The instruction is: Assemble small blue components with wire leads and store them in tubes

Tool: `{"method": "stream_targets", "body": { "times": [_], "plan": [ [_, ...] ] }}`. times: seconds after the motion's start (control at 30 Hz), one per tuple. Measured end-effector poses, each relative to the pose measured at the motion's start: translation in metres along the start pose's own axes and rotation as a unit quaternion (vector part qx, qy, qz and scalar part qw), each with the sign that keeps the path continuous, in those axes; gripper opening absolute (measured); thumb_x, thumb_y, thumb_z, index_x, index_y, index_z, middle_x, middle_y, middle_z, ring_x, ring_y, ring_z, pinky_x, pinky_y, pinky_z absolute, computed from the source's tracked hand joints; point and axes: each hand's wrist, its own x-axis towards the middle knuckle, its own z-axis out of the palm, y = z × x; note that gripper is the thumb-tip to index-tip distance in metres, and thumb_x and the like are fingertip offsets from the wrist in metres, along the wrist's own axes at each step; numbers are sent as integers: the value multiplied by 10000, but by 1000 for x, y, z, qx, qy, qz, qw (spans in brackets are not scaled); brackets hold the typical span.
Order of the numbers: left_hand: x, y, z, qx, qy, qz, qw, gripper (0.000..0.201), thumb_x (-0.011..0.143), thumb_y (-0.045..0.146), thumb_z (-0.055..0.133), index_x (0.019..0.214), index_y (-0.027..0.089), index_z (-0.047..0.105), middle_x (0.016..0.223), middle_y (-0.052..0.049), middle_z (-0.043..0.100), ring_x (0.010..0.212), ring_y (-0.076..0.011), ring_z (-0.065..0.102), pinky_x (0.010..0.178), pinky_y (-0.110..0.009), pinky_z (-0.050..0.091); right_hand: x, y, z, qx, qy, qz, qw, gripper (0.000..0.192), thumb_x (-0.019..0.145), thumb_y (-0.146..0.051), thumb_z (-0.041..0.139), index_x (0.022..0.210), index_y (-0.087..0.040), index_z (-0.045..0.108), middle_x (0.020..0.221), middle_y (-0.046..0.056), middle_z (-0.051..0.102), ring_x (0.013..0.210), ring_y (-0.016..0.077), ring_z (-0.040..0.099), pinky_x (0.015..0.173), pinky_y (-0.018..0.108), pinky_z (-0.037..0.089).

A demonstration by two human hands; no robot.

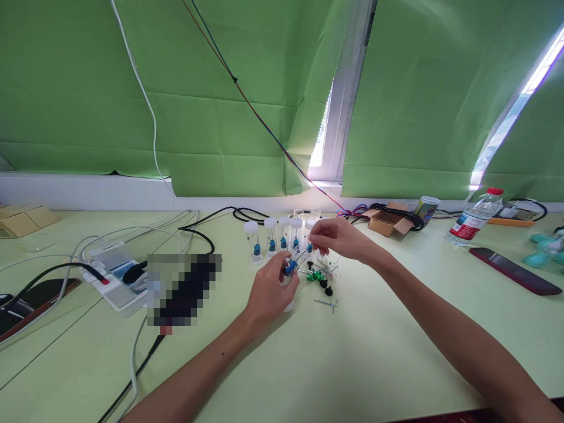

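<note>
My left hand (271, 285) is wrapped round a small clear tube with a blue piece (291, 267) in it, tilted toward the right. Close to the tube's upper end, the fingers of my right hand (332, 237) are pinched together; what they hold is too small to make out. Behind my hands stands a row of several clear tubes with white caps (256, 249), each with a blue piece inside. Green pieces (315, 275), black knobs (328, 291) and thin metal pins (326, 303) lie loose below my right hand. A white round part (288, 306) shows partly under my left hand.
A white power strip (117, 288) with cables lies at left, beside a blurred-out patch. An open cardboard box (388, 221), a can (426, 210), a water bottle (474, 218) and a dark red phone-like slab (514, 270) are at right. Black cable (224, 210) runs along the back.
</note>
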Motion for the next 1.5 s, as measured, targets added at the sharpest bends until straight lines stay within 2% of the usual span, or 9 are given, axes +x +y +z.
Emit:
{"method": "stream_targets", "body": {
  "times": [0.13, 0.27, 0.47, 0.63, 0.93, 1.5],
  "plan": [
    [0, 0, 0, 0, 2, 2, 1000, 274, 830, 212, 557, 1104, 212, 545, 803, -3, 602, 611, -118, 505, 600, -240, 444, 0, 1, -7, 25, -35, 19, 999, 307, 810, -458, 659, 795, -153, 629, 706, 23, 656, 577, 103, 559, 541, 236, 437],
    [0, 0, 1, 0, 4, 7, 1000, 269, 824, 207, 558, 1093, 212, 548, 784, 3, 596, 602, -117, 502, 595, -237, 441, 3, 6, -11, 71, -98, 55, 991, 383, 803, -523, 662, 819, -141, 642, 760, 41, 675, 606, 104, 577, 583, 240, 468],
    [-1, -1, 1, -1, 0, 8, 1000, 253, 826, 207, 557, 1079, 210, 551, 771, 7, 584, 605, -117, 494, 591, -231, 429, 6, 17, -12, 186, -169, 106, 962, 417, 824, -517, 661, 983, -132, 654, 850, 73, 701, 655, 110, 615, 654, 249, 506],
    [-1, 1, 0, -8, -8, 9, 1000, 264, 825, 194, 558, 1089, 205, 544, 757, 18, 569, 595, -109, 462, 595, -228, 420, 7, 23, -12, 233, -210, 130, 941, 438, 853, -498, 641, 1106, -141, 650, 901, 91, 710, 709, 134, 642, 691, 265, 523],
    [-2, 0, 0, -15, -9, 10, 1000, 294, 804, 179, 570, 1097, 196, 546, 752, 25, 562, 588, -101, 449, 579, -215, 412, 7, 30, -10, 280, -258, 115, 918, 409, 930, -442, 560, 1196, -137, 622, 991, 124, 722, 749, 147, 665, 724, 284, 529],
    [-3, 0, 2, -6, 4, 24, 1000, 278, 806, 184, 571, 1083, 189, 556, 768, 11, 594, 617, -104, 513, 608, -217, 449, 9, 38, -10, 280, -278, 98, 914, 396, 906, -396, 621, 1219, -154, 616, 1027, 117, 720, 800, 146, 677, 740, 276, 529]
  ]
}}
